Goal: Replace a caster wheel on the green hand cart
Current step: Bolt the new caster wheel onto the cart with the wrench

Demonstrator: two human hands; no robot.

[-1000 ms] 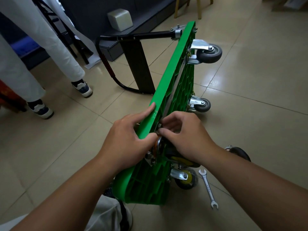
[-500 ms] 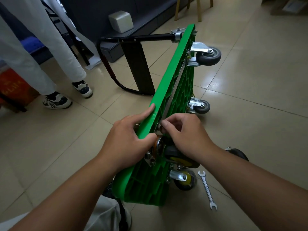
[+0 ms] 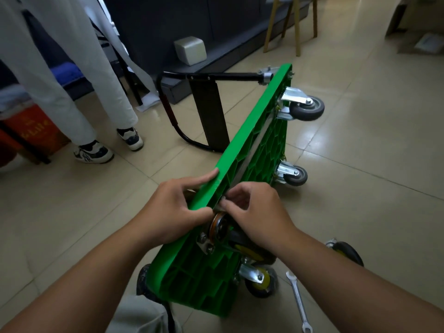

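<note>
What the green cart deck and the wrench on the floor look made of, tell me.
Green cart deck: likely moulded plastic, uniform glossy green with honeycomb ribs underneath. Wrench: apparently steel, bright silvery sheen.

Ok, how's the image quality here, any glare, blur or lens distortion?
Head view: the wide-angle lens bows the tile lines; soft glare on the floor beyond the green cart; dim far wall; the left hand looks sharp, but the fastener the right hand pinches is too small to resolve.
</note>
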